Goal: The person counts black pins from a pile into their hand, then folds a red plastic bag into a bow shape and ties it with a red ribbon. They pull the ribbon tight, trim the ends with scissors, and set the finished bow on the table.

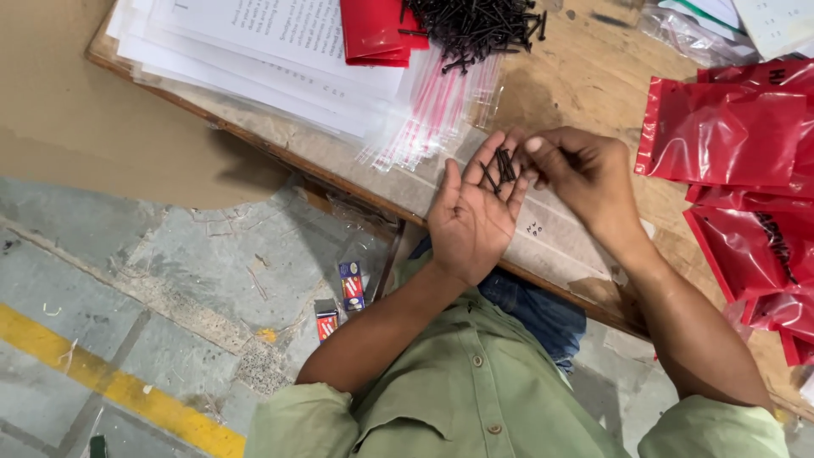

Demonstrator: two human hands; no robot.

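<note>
Black screws (502,166) lie cupped in the open left hand (471,216) while the right hand's (585,174) fingertips pinch among them, seemingly counting; next comes steady one-by-one picking with the palm kept level.

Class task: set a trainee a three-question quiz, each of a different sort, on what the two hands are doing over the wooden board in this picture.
1. True or false: the left hand lies palm up with a few black screws on its fingers.
2. Which things lie on the wooden board to the right of the right hand? A) red plastic bags B) blue boxes C) glass jars
3. Fill in: the right hand's fingertips reach toward the ______ on the left hand.

Key
1. True.
2. A.
3. Black screws. A bigger screw pile lies further up the board, next to clear bags with red stripes and a paper stack.
</note>
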